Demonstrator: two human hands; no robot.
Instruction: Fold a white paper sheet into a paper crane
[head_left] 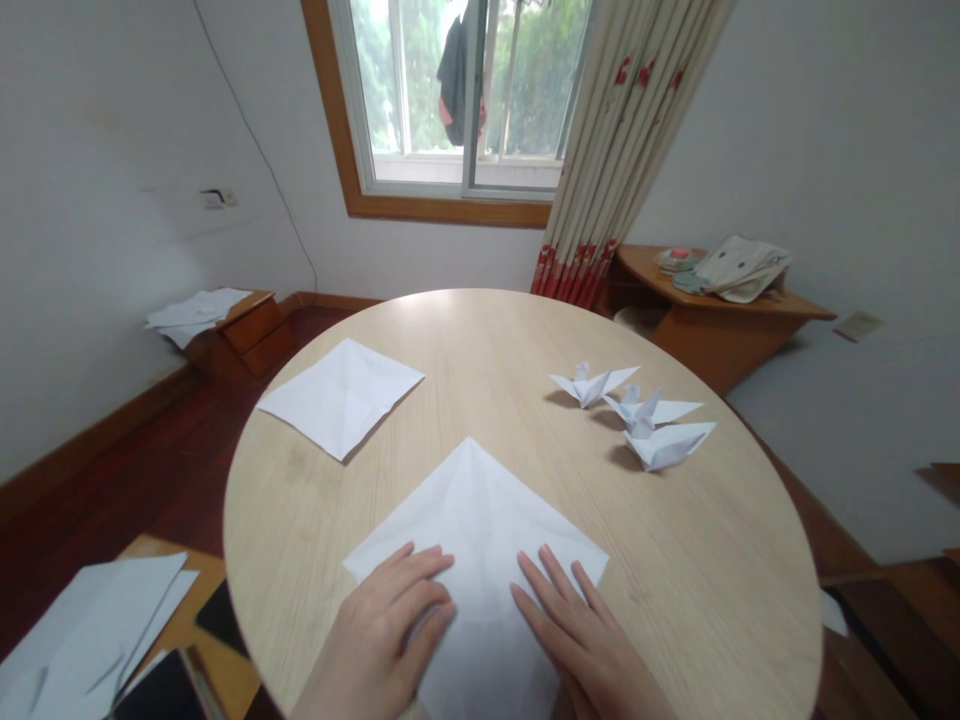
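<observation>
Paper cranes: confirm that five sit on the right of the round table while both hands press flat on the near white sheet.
Wrong count: the head view shows three paper cranes, not five. They do sit on the right of the round table, while the left hand and right hand press flat on the near white sheet.

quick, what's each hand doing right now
Left hand: open, flat on the paper.
Right hand: open, flat on the same paper.
</observation>
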